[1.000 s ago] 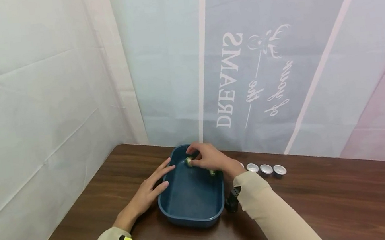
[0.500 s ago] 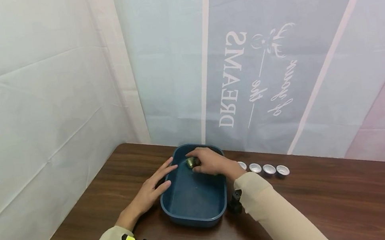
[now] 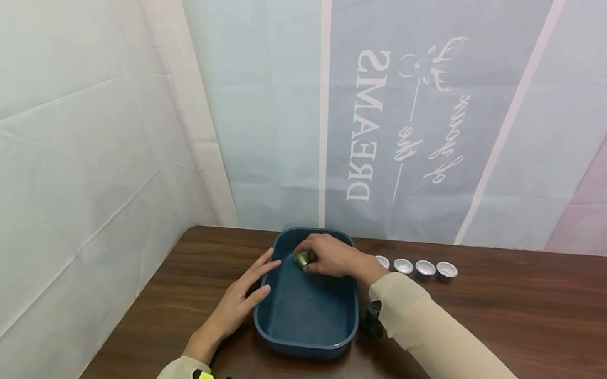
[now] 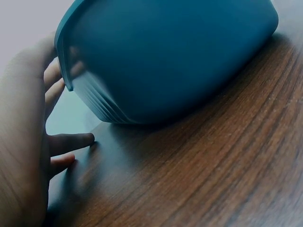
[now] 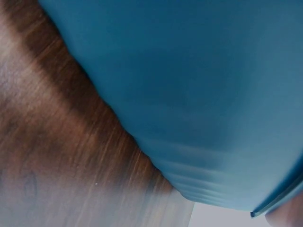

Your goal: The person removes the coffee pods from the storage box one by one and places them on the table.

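A blue plastic bin [image 3: 307, 315] stands on the wooden table, its mouth facing up. Inside, near its far end, my right hand [image 3: 334, 256] pinches a small green coffee capsule [image 3: 304, 258] between thumb and fingers. The capsule is tilted, partly covered by the fingers. My left hand [image 3: 236, 302] is spread along the bin's left rim, fingers nearly straight. In the left wrist view, the left fingers [image 4: 71, 143] lie around the bin's outer corner. The right wrist view shows mainly the bin's outer wall [image 5: 189, 94]; the capsule is out of sight there.
Right of the bin, several capsules [image 3: 425, 268] with silvery round tops stand in a row near the table's back edge, one partly behind the right wrist. A printed curtain [image 3: 385, 110] hangs behind the table [image 3: 523, 314]; a pale cloth wall rises on the left.
The right hand has lowered slightly and turned the capsule, so its green side shows now. Another green capsule seen in the bin one second ago is now hidden. The left hand stays on the rim.
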The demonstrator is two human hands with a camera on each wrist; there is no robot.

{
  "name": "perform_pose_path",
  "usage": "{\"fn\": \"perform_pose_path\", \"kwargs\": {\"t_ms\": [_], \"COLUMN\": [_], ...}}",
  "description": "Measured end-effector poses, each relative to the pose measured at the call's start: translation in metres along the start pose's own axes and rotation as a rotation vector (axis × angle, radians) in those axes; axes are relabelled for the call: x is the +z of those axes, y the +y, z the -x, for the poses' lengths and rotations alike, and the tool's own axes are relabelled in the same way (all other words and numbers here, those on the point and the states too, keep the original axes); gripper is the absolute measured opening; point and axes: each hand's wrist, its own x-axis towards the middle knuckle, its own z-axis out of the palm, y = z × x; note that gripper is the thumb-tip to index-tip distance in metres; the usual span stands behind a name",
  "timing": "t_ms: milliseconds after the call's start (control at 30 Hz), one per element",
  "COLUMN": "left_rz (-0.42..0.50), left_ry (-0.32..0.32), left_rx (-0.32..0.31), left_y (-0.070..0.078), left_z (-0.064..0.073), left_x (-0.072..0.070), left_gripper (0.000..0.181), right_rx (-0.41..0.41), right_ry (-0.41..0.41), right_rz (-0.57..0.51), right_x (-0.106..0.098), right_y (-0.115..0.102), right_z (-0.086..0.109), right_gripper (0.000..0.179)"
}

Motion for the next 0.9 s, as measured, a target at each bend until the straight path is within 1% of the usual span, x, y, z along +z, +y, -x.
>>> {"fn": "perform_pose_path", "kwargs": {"t_ms": [133, 233, 433, 600, 767, 900], "left_rz": [-0.008, -0.008, -0.011, -0.012, -0.01, -0.011], "left_ry": [0.001, 0.002, 0.002, 0.002, 0.001, 0.001], "left_rx": [-0.005, -0.003, 0.007, 0.002, 0.005, 0.009], "left_y": [0.0002, -0.0001, -0.0002, -0.0007, -0.0014, -0.002], "left_z": [0.0, 0.0002, 0.0005, 0.0004, 0.0005, 0.0005], "left_x": [-0.0001, -0.0003, -0.0002, -0.0002, 0.0001, 0.0003], "left_gripper": [0.046, 0.046, 0.046, 0.046, 0.046, 0.045], "right_rx": [-0.025, -0.052, -0.075, -0.084, -0.094, -0.093], "right_ry": [0.0, -0.022, -0.092, -0.131, -0.156, -0.182], "right_rz": [-0.016, -0.047, -0.121, -0.155, -0.166, -0.166], "right_x": [0.0004, -0.0003, -0.0018, -0.0011, -0.0012, -0.0027], "right_y": [0.0014, 0.0025, 0.0038, 0.0055, 0.0064, 0.0054], "right_z": [0.0007, 0.0011, 0.0003, -0.0022, -0.0022, -0.0017], "right_gripper": [0.028, 0.025, 0.032, 0.032, 0.034, 0.03]}}
